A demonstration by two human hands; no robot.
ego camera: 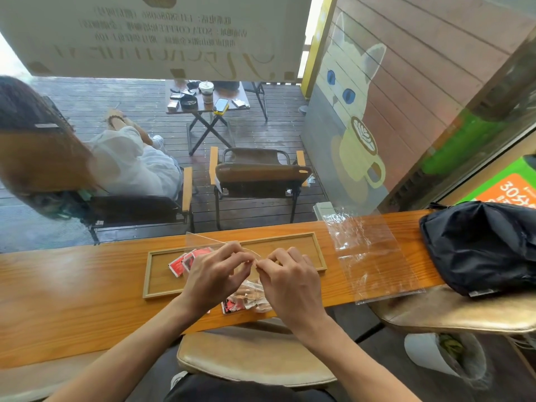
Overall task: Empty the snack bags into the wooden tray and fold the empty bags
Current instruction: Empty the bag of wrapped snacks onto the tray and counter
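Both hands pinch a clear snack bag above the wooden tray.

Left hand and right hand meet fingertip to fingertip on the snack bag; red packets lie in the tray's left half.

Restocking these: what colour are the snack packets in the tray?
Red packets, with white and black print, seen in the head view.

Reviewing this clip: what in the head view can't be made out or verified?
- Snack bag: the hands, left and right, cover its opening; only its lower end shows.
- Wooden tray: its middle is hidden behind both hands.
- Red packets: print too small to read, count uncertain.
- Clear empty bags: transparent and overlapping; number unclear.
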